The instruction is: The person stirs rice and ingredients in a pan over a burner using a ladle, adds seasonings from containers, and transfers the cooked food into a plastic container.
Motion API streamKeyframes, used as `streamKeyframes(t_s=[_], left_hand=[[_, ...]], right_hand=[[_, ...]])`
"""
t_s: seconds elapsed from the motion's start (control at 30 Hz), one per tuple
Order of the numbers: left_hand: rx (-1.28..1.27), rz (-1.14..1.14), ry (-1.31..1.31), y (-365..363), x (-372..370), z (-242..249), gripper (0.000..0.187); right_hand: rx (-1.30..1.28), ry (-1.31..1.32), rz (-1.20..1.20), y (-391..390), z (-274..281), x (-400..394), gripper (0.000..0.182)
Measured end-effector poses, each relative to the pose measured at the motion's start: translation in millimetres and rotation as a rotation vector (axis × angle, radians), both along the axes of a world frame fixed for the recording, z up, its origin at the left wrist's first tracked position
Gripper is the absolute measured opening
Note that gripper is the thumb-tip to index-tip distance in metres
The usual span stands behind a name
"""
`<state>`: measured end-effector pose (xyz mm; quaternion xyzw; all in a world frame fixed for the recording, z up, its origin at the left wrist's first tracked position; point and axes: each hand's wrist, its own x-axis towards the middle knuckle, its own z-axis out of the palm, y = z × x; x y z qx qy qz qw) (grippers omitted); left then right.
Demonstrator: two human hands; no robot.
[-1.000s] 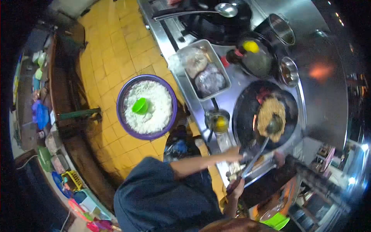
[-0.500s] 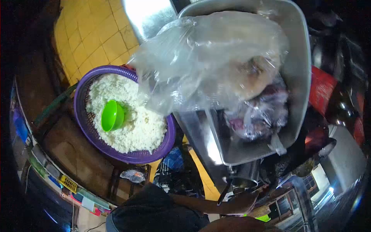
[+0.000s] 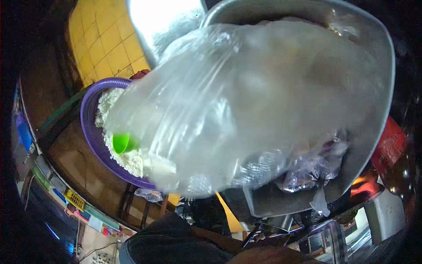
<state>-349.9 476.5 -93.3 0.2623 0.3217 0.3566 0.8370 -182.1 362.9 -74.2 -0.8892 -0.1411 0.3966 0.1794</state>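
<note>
A large clear plastic bag (image 3: pixel 206 105) spreads across the middle of the view, blurred and close to the camera. Pale and brownish shapes show faintly through it; what they are I cannot make out. Behind it stands a deep metal tub (image 3: pixel 387 75), with a dark purplish bundle in thin plastic (image 3: pixel 314 169) lying inside. To the left, the bag partly covers a purple basket (image 3: pixel 93 147) of cooked white rice (image 3: pixel 104 105), where a bright green cup (image 3: pixel 121 143) rests. Neither my left hand nor my right hand can be made out; the bag may hide them.
Yellow floor tiles (image 3: pixel 107 39) and a bright metal surface (image 3: pixel 167 26) lie at the top. A dark red thing (image 3: pixel 140 74) touches the basket's far side. At right is a red object (image 3: pixel 390 143). Dark clothing (image 3: pixel 176 240) and bare limbs show at the bottom.
The plastic bag has come nearer the camera and spread left and down, covering more of the rice and tub. The tub looks larger and further right. The cup is partly covered.
</note>
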Motion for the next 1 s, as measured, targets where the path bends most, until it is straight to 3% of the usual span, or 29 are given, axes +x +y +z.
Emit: streamKeyframes(t_s=[0.27,0.3,0.33,0.37,0.4,0.43,0.47,0.5,0.53,0.57,0.6,0.67,0.7,0.73,0.77,0.8,0.83,0.87,0.93,0.97,1.0], left_hand=[[0.129,-0.074,-0.031,-17,54,-7,0.046],[0.08,-0.138,0.213,-12,63,-10,0.047],[0.096,0.003,0.24,-14,65,-13,0.051],[-0.132,-0.112,0.056,25,-25,42,0.055],[0.014,-0.157,0.235,5,31,8,0.055],[0.085,-0.315,0.445,13,27,13,0.054],[0.255,-0.061,0.538,-13,94,-52,0.049],[0.17,-0.118,0.511,6,26,16,0.041],[0.045,-0.302,0.476,11,33,8,0.037],[0.074,-0.251,0.524,17,4,55,0.038],[0.21,-0.165,0.753,7,31,14,0.052],[0.239,-0.196,0.788,9,27,29,0.052],[0.246,-0.18,0.797,5,23,46,0.053],[0.374,-0.072,0.946,-1,34,31,0.053],[0.24,-0.208,0.881,1,24,58,0.05],[0.211,-0.209,0.797,2,20,77,0.043],[0.185,-0.109,0.708,3,33,37,0.033],[0.206,-0.084,0.685,2,34,41,0.027],[0.183,-0.075,0.606,1,33,42,0.022],[0.13,-0.115,0.545,4,33,44,0.02],[0.067,-0.156,0.487,4,30,44,0.019]], right_hand=[[0.086,0.166,0.166,3,15,21,0.024],[0.112,0.198,0.202,3,18,24,0.024],[0.144,0.233,0.253,5,23,28,0.023],[0.187,0.27,0.314,9,30,31,0.023],[0.217,0.294,0.383,8,38,39,0.023],[0.275,0.328,0.434,13,49,34,0.02],[0.331,0.359,0.479,18,65,37,0.016],[0.538,0.036,0.823,12,53,76,0.013],[0.729,-0.327,1.139,-1,36,108,0.011],[0.558,-0.023,0.801,10,81,75,0.014],[0.388,0.28,0.459,29,131,36,0.017],[0.568,-0.129,0.77,15,98,88,0.031],[0.514,-0.331,0.793,25,156,43,0.04],[0.667,-0.478,0.854,20,126,73,0.047],[0.474,-0.494,0.78,23,117,85,0.051],[0.459,-0.539,0.747,31,112,84,0.054],[0.327,-0.464,0.69,44,131,68,0.056],[0.249,-0.324,0.7,53,105,82,0.059],[0.887,-0.878,0.848,65,32,85,0.06],[0.88,-0.887,0.806,65,43,86,0.06],[0.711,-0.622,0.884,59,66,84,0.058]])
